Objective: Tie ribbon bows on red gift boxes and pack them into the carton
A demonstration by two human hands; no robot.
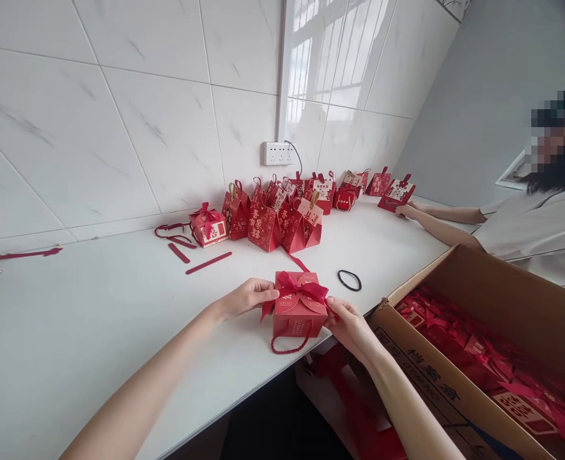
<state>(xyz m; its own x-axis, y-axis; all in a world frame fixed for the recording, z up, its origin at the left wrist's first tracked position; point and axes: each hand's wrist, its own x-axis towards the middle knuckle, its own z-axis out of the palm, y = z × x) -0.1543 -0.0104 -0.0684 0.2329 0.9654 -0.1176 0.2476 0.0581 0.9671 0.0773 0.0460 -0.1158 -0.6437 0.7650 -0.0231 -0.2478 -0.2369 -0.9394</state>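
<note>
A red gift box [299, 322] with a red ribbon bow [301, 287] on its top stands near the front edge of the white table. A twisted red cord handle [289, 350] hangs at its front. On the box's left side, my left hand [251, 296] pinches the bow's left part between thumb and finger. My right hand [352, 324] has its fingers closed on the bow's right part, at the box's right side.
Several red boxes [263, 227] line the wall on the white table [95, 319]. Red strips [209, 262] and a black band [349, 280] lie nearby. A cardboard carton [421, 358] of red boxes stands right. Beyond it, another person's hands [410, 211] touch a red box.
</note>
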